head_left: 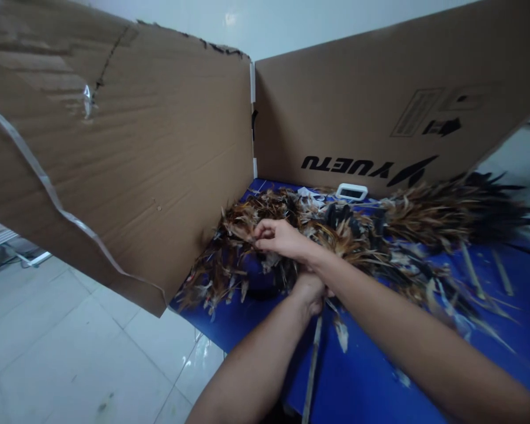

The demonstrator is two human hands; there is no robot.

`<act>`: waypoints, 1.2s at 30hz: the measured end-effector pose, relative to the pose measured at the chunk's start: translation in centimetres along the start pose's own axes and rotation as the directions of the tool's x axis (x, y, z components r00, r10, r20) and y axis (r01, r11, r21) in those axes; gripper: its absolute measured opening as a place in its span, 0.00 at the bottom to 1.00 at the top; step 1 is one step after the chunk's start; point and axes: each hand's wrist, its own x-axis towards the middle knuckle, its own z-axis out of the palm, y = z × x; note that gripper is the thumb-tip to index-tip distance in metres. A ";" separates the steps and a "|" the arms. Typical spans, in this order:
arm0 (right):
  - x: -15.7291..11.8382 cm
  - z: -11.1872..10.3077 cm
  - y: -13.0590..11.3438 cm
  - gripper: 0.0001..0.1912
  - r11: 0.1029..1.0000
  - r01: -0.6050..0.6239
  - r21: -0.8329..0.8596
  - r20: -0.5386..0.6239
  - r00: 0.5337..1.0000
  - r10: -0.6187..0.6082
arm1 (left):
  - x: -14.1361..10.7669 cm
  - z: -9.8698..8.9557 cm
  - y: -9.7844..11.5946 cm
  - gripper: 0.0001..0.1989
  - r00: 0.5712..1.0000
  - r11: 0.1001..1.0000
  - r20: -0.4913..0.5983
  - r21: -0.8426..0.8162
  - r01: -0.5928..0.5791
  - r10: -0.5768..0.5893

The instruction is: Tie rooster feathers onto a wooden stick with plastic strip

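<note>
My left hand (310, 292) is closed around a thin stick (312, 371) that runs down toward the bottom edge. The stick's upper end is hidden behind my hands. Crossing above it, my right hand (282, 239) has its thumb and fingers pinched together at a brown feather (249, 231) on the edge of the pile. Loose brown and black feathers (282, 203) lie heaped beyond both hands. A pale feather (341, 334) hangs just right of the stick.
Cardboard panels stand on the left (194, 129) and at the back (335, 112) of the blue tabletop (357, 377). A small white-framed device (352, 192) sits by the back panel. A dark feather bundle (463, 212) lies at right. Tiled floor (70, 347) shows at lower left.
</note>
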 end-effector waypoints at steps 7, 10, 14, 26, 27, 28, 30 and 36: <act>-1.3 -1.2 -0.1 0.08 0.912 -0.079 0.402 -0.077 0.990 0.120 | 0.5 -0.1 -0.3 0.14 0.998 0.997 0.054 0.063 -0.039 0.036; -1.7 -1.4 0.1 0.11 0.886 -0.085 0.455 -0.072 0.989 0.132 | 0.7 -0.2 -0.4 0.14 0.995 0.999 0.094 0.046 -0.015 0.010; -1.9 -1.9 0.2 0.11 0.836 -0.095 0.541 -0.131 0.972 0.195 | 1.1 -0.2 -0.5 0.11 0.992 0.999 0.127 0.047 -0.005 -0.001; -5.8 -6.5 -2.3 0.13 0.778 0.160 0.607 -0.423 0.894 0.146 | 1.6 -0.4 -0.9 0.18 0.975 0.999 0.222 0.025 -0.032 0.025; -6.7 -7.1 -2.6 0.12 0.796 0.167 0.582 -0.455 0.878 0.148 | 1.5 -0.4 -0.8 0.19 0.973 0.999 0.231 0.018 -0.031 0.026; -7.7 -7.7 -2.7 0.12 0.813 0.159 0.560 -0.477 0.864 0.160 | 1.4 -0.4 -0.7 0.19 0.971 1.000 0.239 0.011 -0.027 0.024; -9.8 -8.6 -2.3 0.12 0.838 0.111 0.535 -0.492 0.847 0.202 | 1.3 -0.4 -0.6 0.19 0.966 1.000 0.258 0.006 -0.022 0.020; -15.2 -8.8 0.8 0.12 0.794 -0.091 0.601 -0.342 0.869 0.358 | 1.4 -0.4 -0.7 0.19 0.965 0.997 0.257 0.036 -0.071 0.060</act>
